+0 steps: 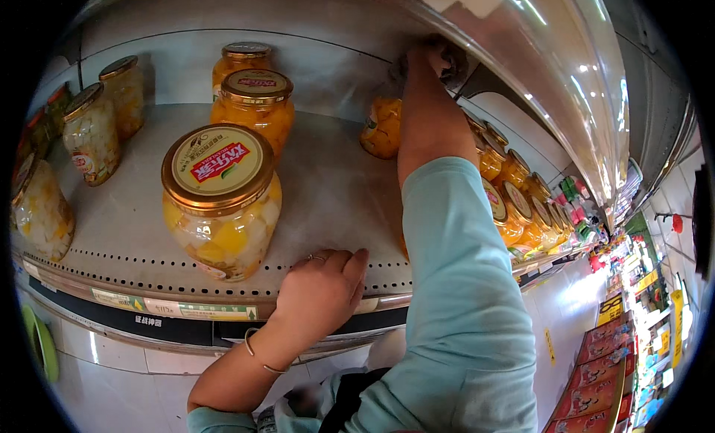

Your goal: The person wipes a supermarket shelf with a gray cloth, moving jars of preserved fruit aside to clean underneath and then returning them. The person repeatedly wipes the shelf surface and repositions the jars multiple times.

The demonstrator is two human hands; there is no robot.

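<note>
My left hand (321,290) rests at the perforated front edge of the metal shelf (329,209), fingers curled together and holding nothing visible. My right arm stretches deep into the shelf. At its end my right hand (429,61) is at the back panel, with a crumpled grey cloth (457,64) in its grasp; shade hides part of the fingers. A large glass jar of mixed fruit (223,232) with a gold lid stands left of my left hand. Behind it are two jars of orange fruit, one nearer (254,111) and one farther back (243,55). Another orange-fruit jar (381,128) is partly covered by my right arm.
Pale fruit jars (89,142) stand along the shelf's left side. Rows of orange-fruit jars (516,201) continue to the right. A glossy upper shelf edge (536,58) curves above my right arm. Price labels (184,309) line the front rail. Red boxes (589,382) are stacked across the aisle.
</note>
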